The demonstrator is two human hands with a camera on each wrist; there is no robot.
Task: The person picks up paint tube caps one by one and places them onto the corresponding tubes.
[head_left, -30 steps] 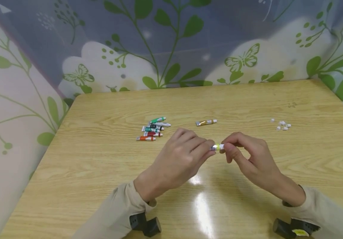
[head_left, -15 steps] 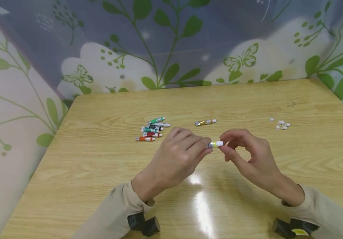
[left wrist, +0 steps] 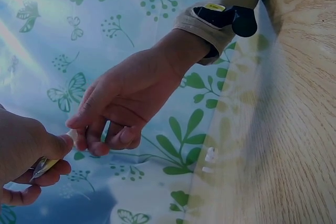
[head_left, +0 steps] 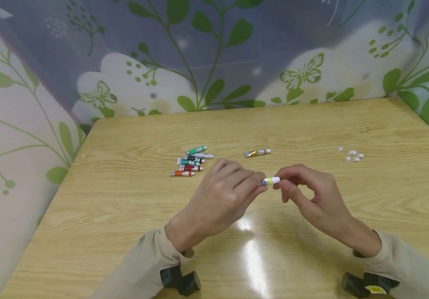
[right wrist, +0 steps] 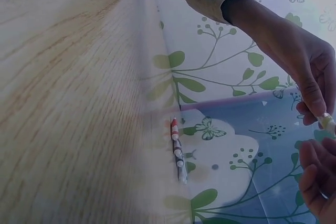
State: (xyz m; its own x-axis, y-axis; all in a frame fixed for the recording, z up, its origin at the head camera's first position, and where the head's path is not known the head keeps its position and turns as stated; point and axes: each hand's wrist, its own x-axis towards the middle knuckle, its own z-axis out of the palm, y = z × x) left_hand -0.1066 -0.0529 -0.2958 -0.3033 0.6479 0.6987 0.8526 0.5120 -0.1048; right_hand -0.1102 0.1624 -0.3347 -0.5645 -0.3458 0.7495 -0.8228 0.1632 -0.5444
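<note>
My left hand holds a small paint tube with a yellow band, its white cap pointing right. Most of the tube body is hidden under the left fingers; its silvery end shows in the left wrist view as part of the same paint tube. From the right, my right hand pinches the cap end between thumb and index finger, the other fingers curled below. The right wrist view catches the yellow-banded tube between both hands at its edge. Both hands are raised over the wooden table.
Left of centre lies a row of several paint tubes in orange, red, green, black and white. A lone gold-brown tube lies beyond the hands. Several small white caps sit in a loose group at the right. A patterned curtain borders the table.
The right thumb and index finger loosened around the cap half a second ago and are closed on it again now. The tube has shifted slightly left and up.
</note>
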